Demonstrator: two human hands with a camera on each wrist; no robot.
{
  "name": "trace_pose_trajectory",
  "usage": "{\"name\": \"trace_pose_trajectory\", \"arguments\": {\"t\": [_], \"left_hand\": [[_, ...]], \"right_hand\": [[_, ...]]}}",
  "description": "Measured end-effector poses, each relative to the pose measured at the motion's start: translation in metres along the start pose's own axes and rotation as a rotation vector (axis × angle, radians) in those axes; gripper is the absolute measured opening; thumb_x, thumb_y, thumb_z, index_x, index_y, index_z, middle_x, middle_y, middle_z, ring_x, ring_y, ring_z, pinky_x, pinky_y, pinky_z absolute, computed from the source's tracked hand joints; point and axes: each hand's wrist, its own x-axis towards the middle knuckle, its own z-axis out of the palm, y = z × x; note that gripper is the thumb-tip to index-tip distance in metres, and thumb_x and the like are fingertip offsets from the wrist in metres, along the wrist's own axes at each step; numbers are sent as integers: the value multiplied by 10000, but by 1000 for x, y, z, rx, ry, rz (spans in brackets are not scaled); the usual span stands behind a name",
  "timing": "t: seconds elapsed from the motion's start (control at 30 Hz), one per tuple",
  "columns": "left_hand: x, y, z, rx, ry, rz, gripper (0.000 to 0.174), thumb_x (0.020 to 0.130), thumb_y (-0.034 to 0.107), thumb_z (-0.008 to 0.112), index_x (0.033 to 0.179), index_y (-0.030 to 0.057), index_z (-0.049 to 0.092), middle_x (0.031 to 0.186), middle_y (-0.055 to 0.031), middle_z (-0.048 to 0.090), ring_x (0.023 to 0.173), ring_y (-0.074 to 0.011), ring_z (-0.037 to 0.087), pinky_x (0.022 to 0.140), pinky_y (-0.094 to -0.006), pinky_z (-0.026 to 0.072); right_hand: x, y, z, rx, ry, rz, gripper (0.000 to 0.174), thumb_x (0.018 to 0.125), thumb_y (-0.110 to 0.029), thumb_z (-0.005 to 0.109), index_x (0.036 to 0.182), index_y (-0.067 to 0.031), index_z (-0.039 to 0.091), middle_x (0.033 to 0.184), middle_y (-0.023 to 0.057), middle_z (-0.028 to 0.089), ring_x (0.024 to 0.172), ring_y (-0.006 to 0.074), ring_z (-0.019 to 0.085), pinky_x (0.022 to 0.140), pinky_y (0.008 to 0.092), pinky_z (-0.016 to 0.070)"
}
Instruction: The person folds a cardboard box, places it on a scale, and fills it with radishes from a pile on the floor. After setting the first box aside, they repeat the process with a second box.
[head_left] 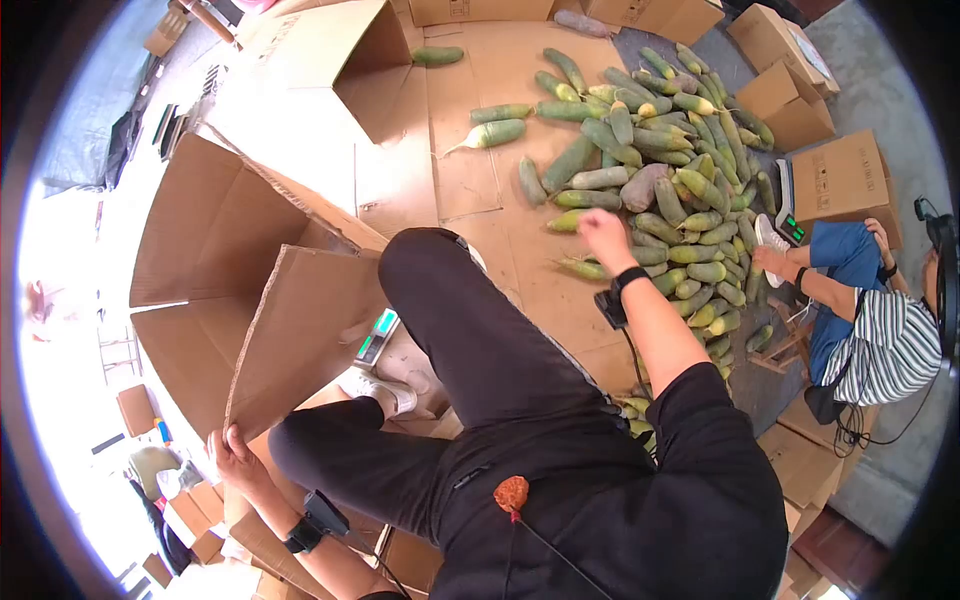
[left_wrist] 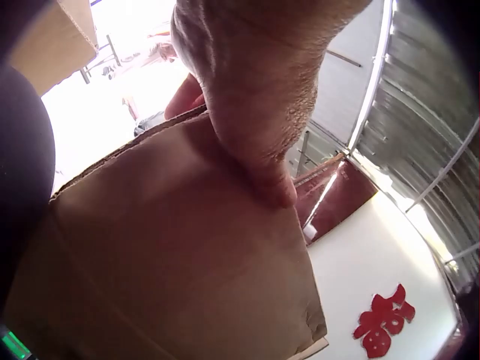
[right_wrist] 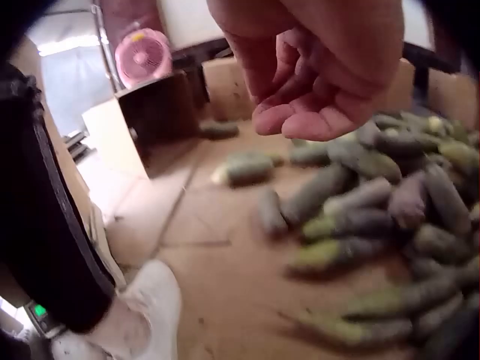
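Observation:
My left hand (head_left: 240,465) grips the edge of a flap on a tall open cardboard box (head_left: 215,215). In the left wrist view, the thumb presses on the flap's face (left_wrist: 172,247) and the fingers go behind its edge. My right hand (head_left: 606,238) hovers over the near side of a big heap of green radishes (head_left: 690,210). Seen in the right wrist view, its fingers (right_wrist: 319,124) hang loosely curled with nothing between them. A few radishes (right_wrist: 251,169) lie apart from the heap on flattened cardboard (head_left: 470,185).
A scale with a lit green display (head_left: 378,335) stands by my shoe, beside the box. At the right, another person (head_left: 880,330) sits by the heap near a second scale (head_left: 790,228). More cardboard boxes (head_left: 845,180) stand around the heap.

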Motion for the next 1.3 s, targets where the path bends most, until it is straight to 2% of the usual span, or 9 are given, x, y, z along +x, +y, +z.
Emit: {"name": "trace_pose_trajectory", "arguments": {"t": [0.07, 0.1, 0.17, 0.5, 0.67, 0.77, 0.93, 1.1, 1.3], "left_hand": [[4, -8, 8, -5, -4, 11, 399, 920, 375, 499, 843, -7, 584, 756, -172, 551, 763, -352, 503, 673, -417, 406], [3, -10, 8, 0, -11, 12, 399, 920, 375, 499, 843, -7, 584, 756, -172, 551, 763, -352, 503, 673, -417, 406], [2, -11, 8, -11, -30, -44, 407, 918, 387, 501, 856, -7, 577, 740, -171, 535, 753, -346, 497, 672, -412, 403], [2, -4, 7, -42, 35, -78, 439, 925, 405, 477, 796, -11, 538, 708, -123, 500, 721, -278, 485, 656, -378, 394], [5, 10, -1, 15, 2, -23, 344, 919, 301, 478, 765, -4, 507, 668, -100, 432, 658, -244, 424, 623, -357, 364], [6, 11, -1, 23, 12, 2, 306, 920, 257, 467, 768, -8, 485, 651, -83, 395, 634, -211, 397, 595, -336, 345], [9, 29, -3, -81, -11, -64, 352, 894, 282, 500, 684, 3, 452, 658, -97, 384, 673, -243, 371, 638, -354, 311], [8, 26, -1, -69, -2, -114, 425, 894, 376, 505, 678, 12, 461, 647, -92, 383, 670, -244, 372, 657, -360, 312], [12, 32, 1, -50, 61, -28, 476, 884, 435, 503, 674, 9, 481, 627, -104, 410, 648, -273, 404, 675, -372, 329]], "right_hand": [[-18, 45, -2, -108, -20, 163, 137, 780, -162, 595, 828, -57, 668, 849, 164, 657, 829, 305, 634, 732, 373, 489], [-27, 86, 8, -231, -8, 183, 167, 771, -177, 595, 818, -35, 669, 737, 156, 659, 715, 260, 654, 668, 350, 501], [-53, 122, 13, -372, -102, 272, 203, 779, -213, 565, 802, -42, 674, 751, 190, 648, 743, 358, 632, 711, 398, 503], [-51, 64, 74, -424, -443, 394, 269, 790, -178, 553, 1022, -87, 657, 1148, 176, 575, 1082, 325, 538, 943, 390, 418], [-16, 47, 123, -558, -592, 284, 370, 794, -97, 496, 1149, -96, 602, 1385, 166, 395, 1269, 322, 389, 1040, 356, 336], [4, 97, 162, -696, -739, 124, 341, 812, -104, 513, 1146, -93, 581, 1455, 198, 250, 1221, 371, 435, 1016, 408, 372], [7, 94, 153, -649, -778, 91, 370, 822, -90, 493, 1189, -84, 539, 1405, 189, 348, 1220, 333, 443, 1004, 405, 384], [2, 70, 128, -735, -670, 231, 260, 816, -85, 494, 1025, -77, 649, 1050, 208, 613, 1019, 341, 581, 860, 428, 478], [-27, 108, 109, -529, -423, 272, 193, 765, -162, 579, 872, -29, 667, 935, 222, 635, 898, 373, 609, 793, 437, 488]]}}
